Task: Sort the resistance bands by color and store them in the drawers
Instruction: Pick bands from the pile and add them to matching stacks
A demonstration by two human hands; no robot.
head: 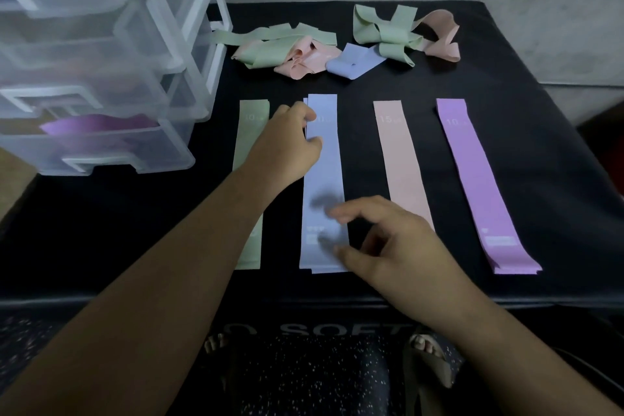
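Black table [135,230]: left hand [287,142] pinches blue band [326,172] edge at far end; right hand [395,246] hovers over near end, fingers loose, holding nothing.

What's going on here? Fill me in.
A person is sorting resistance bands on a black table. A green stack, blue stack, pink stack and purple stack lie flat side by side. The left hand pinches the blue stack's far end; the right hand hovers open over its near end. A tangle of green, pink and blue bands waits at the back. A clear drawer unit stands left, a purple band in its lowest drawer.
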